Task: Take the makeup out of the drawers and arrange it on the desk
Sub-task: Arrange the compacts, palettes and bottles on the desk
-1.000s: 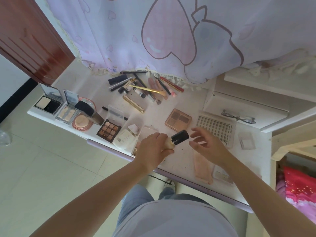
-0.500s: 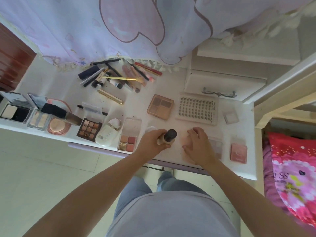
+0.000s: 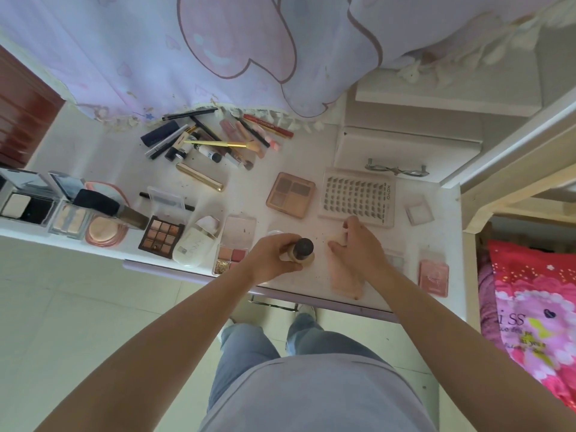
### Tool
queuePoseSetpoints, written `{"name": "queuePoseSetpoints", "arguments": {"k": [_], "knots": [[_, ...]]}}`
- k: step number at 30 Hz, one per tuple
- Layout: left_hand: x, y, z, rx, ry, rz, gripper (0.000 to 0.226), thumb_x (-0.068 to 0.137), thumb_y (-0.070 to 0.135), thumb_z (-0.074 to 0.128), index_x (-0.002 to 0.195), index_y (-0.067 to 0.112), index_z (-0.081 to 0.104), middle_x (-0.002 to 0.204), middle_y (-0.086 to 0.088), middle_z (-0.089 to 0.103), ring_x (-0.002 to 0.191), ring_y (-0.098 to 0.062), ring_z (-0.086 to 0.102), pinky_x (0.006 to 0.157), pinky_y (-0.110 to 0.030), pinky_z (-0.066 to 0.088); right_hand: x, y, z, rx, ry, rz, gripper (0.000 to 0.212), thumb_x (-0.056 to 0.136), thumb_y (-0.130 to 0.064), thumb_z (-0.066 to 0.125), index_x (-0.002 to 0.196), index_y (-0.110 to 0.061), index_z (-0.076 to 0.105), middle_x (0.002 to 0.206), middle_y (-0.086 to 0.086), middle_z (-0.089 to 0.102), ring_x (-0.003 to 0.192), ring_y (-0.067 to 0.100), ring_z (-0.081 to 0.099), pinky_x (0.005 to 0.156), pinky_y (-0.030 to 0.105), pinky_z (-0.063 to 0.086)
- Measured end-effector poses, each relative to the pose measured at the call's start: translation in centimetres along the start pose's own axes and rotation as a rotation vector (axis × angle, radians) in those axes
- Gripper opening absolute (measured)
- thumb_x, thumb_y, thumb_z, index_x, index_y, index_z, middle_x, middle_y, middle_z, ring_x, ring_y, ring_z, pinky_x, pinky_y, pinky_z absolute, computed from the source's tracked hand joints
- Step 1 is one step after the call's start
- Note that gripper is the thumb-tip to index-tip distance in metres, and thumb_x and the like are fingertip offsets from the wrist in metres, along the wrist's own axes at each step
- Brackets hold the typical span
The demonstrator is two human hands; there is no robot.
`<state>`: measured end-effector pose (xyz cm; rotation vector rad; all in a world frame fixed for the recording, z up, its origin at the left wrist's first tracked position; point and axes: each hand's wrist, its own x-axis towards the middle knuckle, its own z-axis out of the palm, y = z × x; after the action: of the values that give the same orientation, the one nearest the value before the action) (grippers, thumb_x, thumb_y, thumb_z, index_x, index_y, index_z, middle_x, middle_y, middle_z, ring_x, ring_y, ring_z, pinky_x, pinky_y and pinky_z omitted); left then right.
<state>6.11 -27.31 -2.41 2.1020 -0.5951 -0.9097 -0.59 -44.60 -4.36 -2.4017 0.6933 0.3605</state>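
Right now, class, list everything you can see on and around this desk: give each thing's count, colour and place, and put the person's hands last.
foundation bottle: 1, beige with black cap, front edge, upright, in the left hand
nine-pan palette: 1, brown shades, front left
four-pan palette: 1, tan, centre
lash tray: 1, clear with dark rows, right of centre
gold tube: 1, gold, left of centre
pens and brushes: a loose pile, mixed colours, back by the curtain
pink compact: 1, pink, front right
desk: 1, white
curtain: 1, lilac and pink, behind
left hand: grips the bottle
right hand: pinches a small pale item
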Motion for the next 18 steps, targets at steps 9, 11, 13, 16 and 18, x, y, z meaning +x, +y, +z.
{"name": "queuePoseSetpoints", "arguments": {"k": [9, 11, 13, 16, 18], "knots": [[-1.5, 0.4, -2.5, -0.035, 0.08, -0.011, 0.072, 0.068, 0.007, 0.077, 0.131, 0.012, 0.043, 0.126, -0.005, 0.052, 0.115, -0.012, 0.049, 0.095, -0.015, 0.035, 0.7, -1.2, -5.4, 0.174, -0.266, -0.028, 0.033, 0.087, -0.02, 0.056, 0.107, 0.006, 0.058, 0.105, 0.024, 0.061, 0.082, 0.025, 0.053, 0.072, 0.028, 0.035], [-1.7, 1.5, -3.7, -0.108, 0.212, 0.019, 0.068, 0.067, 0.011, 0.078, 0.127, 0.012, 0.047, 0.115, 0.001, 0.054, 0.106, -0.01, 0.052, 0.088, -0.012, 0.038, 0.1, -1.9, -7.6, 0.195, -0.224, -0.053, 0.029, 0.087, -0.017, 0.055, 0.103, 0.006, 0.059, 0.089, 0.02, 0.058, 0.074, 0.021, 0.048, 0.069, 0.029, 0.035], [-1.7, 3.3, -4.6, -0.127, 0.322, 0.092, 0.061, 0.069, 0.012, 0.077, 0.123, 0.011, 0.05, 0.11, 0.001, 0.055, 0.1, -0.01, 0.054, 0.083, -0.011, 0.041, -0.4, -3.0, -10.2, 0.181, -0.166, -0.102, 0.023, 0.086, -0.015, 0.056, 0.097, 0.005, 0.06, 0.081, 0.01, 0.055, 0.07, 0.018, 0.048, 0.064, 0.027, 0.035], [-1.3, 6.6, -5.4, -0.066, 0.422, 0.216, 0.06, 0.069, 0.017, 0.077, 0.122, 0.009, 0.052, 0.113, -0.005, 0.058, 0.099, -0.013, 0.055, 0.088, -0.019, 0.044, -1.1, -5.3, -14.0, 0.215, -0.084, -0.162, 0.012, 0.085, -0.015, 0.057, 0.086, -0.004, 0.062, 0.071, 0.003, 0.053, 0.061, 0.014, 0.047, 0.057, 0.025, 0.035], [-0.7, 9.0, -5.6, 0.019, 0.425, 0.263, 0.067, 0.068, 0.03, 0.077, 0.126, 0.012, 0.048, 0.12, -0.002, 0.054, 0.105, -0.012, 0.051, 0.092, -0.024, 0.041, -1.1, -7.1, -15.8, 0.349, -0.006, -0.183, 0.011, 0.085, -0.014, 0.057, 0.077, -0.009, 0.062, 0.067, 0.003, 0.052, 0.056, 0.014, 0.046, 0.055, 0.022, 0.038]]}}
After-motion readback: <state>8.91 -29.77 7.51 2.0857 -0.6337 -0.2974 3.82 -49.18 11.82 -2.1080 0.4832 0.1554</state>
